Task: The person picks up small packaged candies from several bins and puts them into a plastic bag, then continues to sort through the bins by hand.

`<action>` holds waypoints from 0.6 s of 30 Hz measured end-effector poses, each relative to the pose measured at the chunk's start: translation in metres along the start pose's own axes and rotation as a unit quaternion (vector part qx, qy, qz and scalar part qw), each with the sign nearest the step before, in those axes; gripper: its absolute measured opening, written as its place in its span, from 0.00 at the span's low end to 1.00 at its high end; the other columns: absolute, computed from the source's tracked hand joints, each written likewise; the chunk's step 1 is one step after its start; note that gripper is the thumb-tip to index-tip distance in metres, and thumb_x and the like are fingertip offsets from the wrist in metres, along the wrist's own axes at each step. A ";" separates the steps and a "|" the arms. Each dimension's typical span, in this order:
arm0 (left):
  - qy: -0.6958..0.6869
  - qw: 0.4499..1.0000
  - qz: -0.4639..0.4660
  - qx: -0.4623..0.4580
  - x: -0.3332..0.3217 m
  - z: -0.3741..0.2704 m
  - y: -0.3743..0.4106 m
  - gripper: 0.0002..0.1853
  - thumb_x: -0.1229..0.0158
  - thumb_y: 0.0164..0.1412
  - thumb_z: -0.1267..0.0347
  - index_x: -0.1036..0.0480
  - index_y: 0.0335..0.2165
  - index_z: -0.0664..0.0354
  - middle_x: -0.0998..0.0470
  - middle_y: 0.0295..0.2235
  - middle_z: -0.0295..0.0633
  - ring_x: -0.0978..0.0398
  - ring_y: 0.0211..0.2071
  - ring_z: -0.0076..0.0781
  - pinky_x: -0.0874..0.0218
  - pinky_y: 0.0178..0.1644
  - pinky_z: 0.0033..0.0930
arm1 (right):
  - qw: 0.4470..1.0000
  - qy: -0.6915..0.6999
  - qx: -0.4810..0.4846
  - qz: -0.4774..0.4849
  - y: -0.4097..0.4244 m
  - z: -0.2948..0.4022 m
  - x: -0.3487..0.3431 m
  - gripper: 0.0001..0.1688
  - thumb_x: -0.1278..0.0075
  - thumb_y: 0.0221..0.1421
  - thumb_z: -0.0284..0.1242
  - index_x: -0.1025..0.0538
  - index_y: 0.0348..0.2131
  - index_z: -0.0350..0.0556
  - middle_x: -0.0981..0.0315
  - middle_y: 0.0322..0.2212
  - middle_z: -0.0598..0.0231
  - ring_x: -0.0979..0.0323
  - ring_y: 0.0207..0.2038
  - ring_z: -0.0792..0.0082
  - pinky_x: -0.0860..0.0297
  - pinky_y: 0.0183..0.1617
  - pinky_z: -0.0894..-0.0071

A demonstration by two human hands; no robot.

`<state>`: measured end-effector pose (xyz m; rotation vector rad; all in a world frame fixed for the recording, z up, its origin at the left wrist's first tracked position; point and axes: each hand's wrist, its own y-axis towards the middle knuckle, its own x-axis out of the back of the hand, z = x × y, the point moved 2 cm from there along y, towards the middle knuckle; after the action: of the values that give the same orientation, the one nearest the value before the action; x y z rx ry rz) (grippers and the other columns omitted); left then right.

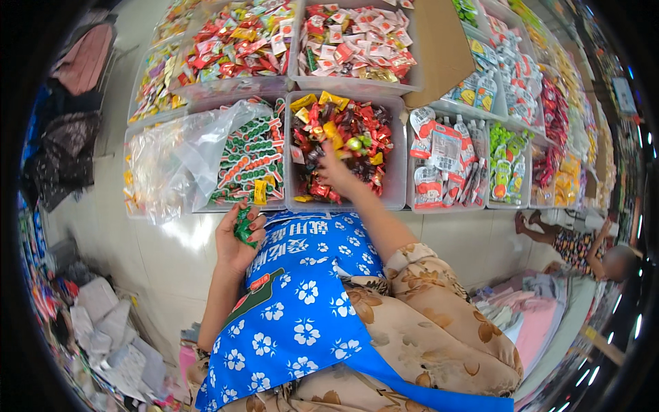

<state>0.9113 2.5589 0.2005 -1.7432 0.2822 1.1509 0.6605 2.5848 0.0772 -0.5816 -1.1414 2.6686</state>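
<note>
My left hand (240, 234) is closed around green-wrapped candies (244, 226), just in front of a bin of green and red stick-shaped packets (255, 149). My right hand (333, 170) reaches into the middle plastic bin (396, 154) of mixed wrapped candies (363, 123). Its fingers are at a yellow-wrapped candy (332, 135) and are partly blurred, so whether they grip anything cannot be told. A green-wrapped candy (354, 143) lies right of the fingers. One yellow packet (260, 191) rests on the stick-shaped packets.
Clear plastic bags (175, 159) cover the left bin. More candy bins stand behind, with a cardboard flap (443, 46) at their right. Pouches (445, 159) fill the bin to the right. A person (576, 247) is at the far right. Folded textiles (535, 309) lie behind me on the right.
</note>
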 end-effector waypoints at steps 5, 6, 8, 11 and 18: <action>-0.038 0.999 -0.014 -0.033 0.011 0.043 -0.004 0.05 0.52 0.63 0.66 0.33 0.33 0.56 0.42 0.27 0.35 0.45 0.26 0.24 0.53 0.21 0.20 | 0.995 0.045 0.026 0.089 -0.032 0.034 0.075 0.57 0.82 0.45 0.75 0.75 0.63 0.74 0.72 0.66 0.55 0.55 0.61 0.32 0.56 0.61 0.33; -0.044 0.998 -0.012 -0.042 0.013 0.049 -0.005 0.05 0.52 0.63 0.66 0.34 0.33 0.56 0.42 0.27 0.35 0.45 0.26 0.25 0.53 0.21 0.20 | 0.997 0.067 0.019 0.035 -0.037 0.036 0.086 0.57 0.80 0.44 0.76 0.73 0.64 0.74 0.69 0.66 0.53 0.56 0.61 0.32 0.55 0.60 0.32; -0.068 0.996 -0.023 -0.059 0.012 0.062 -0.006 0.05 0.52 0.63 0.67 0.34 0.33 0.56 0.42 0.27 0.35 0.45 0.26 0.25 0.53 0.21 0.20 | 0.998 0.068 0.014 0.002 -0.046 0.044 0.103 0.57 0.79 0.45 0.75 0.70 0.65 0.74 0.67 0.65 0.49 0.54 0.60 0.31 0.54 0.60 0.31; -0.075 0.995 -0.016 -0.071 0.010 0.080 -0.002 0.05 0.53 0.63 0.67 0.34 0.33 0.56 0.42 0.27 0.36 0.45 0.26 0.25 0.52 0.21 0.20 | 1.000 0.007 0.007 -0.003 -0.054 0.045 0.130 0.47 0.74 0.54 0.66 0.58 0.64 0.68 0.57 0.62 0.46 0.38 0.53 0.40 0.40 0.55 0.42; -0.082 0.989 -0.013 -0.119 0.006 0.102 -0.002 0.06 0.52 0.62 0.66 0.35 0.33 0.55 0.42 0.27 0.35 0.45 0.26 0.24 0.52 0.21 0.20 | 0.768 -0.543 0.334 -0.057 -0.056 0.035 0.065 0.14 0.53 0.52 0.30 0.24 0.36 0.40 0.27 0.35 0.57 0.28 0.36 0.53 0.30 0.43 0.59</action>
<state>0.8579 2.6452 0.1907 -1.8372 0.0216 1.3447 0.5874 2.6208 0.1213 1.2398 -0.1760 2.9286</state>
